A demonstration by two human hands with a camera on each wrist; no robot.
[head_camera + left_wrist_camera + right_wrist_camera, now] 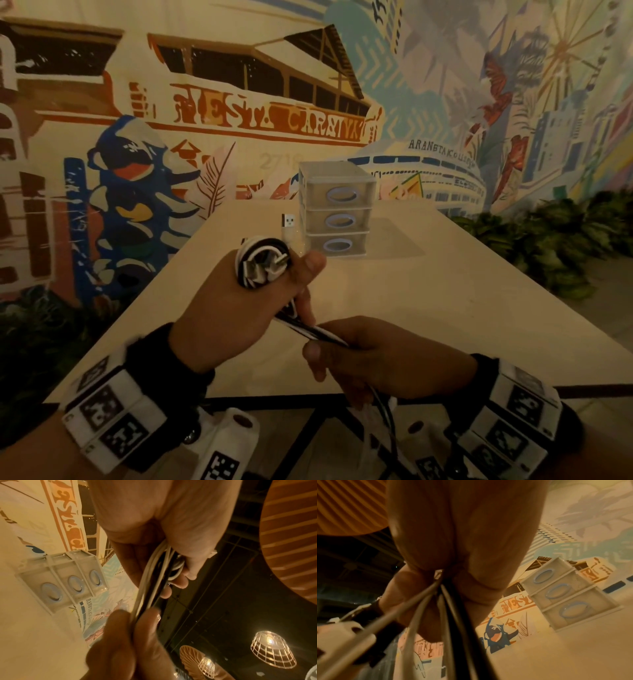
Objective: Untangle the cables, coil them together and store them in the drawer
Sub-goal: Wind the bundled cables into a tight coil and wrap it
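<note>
My left hand [239, 301] grips a small coil of black and white cables [262, 262] above the near part of the table; a white USB plug [288, 222] sticks up from the coil. In the left wrist view the cable loops [154, 577] run between the curled fingers. The strands [318, 332] lead down to my right hand [370, 356], which grips them; loose ends [383, 421] hang below it past the table edge. In the right wrist view the black and white strands [447, 608] come out of the fist. A small clear three-drawer unit [337, 209] stands at the table's middle, all drawers closed.
The light wooden table [445, 308] carries only the drawer unit. A painted mural wall [205, 120] stands right behind it. Green plants [555, 246] line the floor at the right. A black table frame [308, 421] shows below the near edge.
</note>
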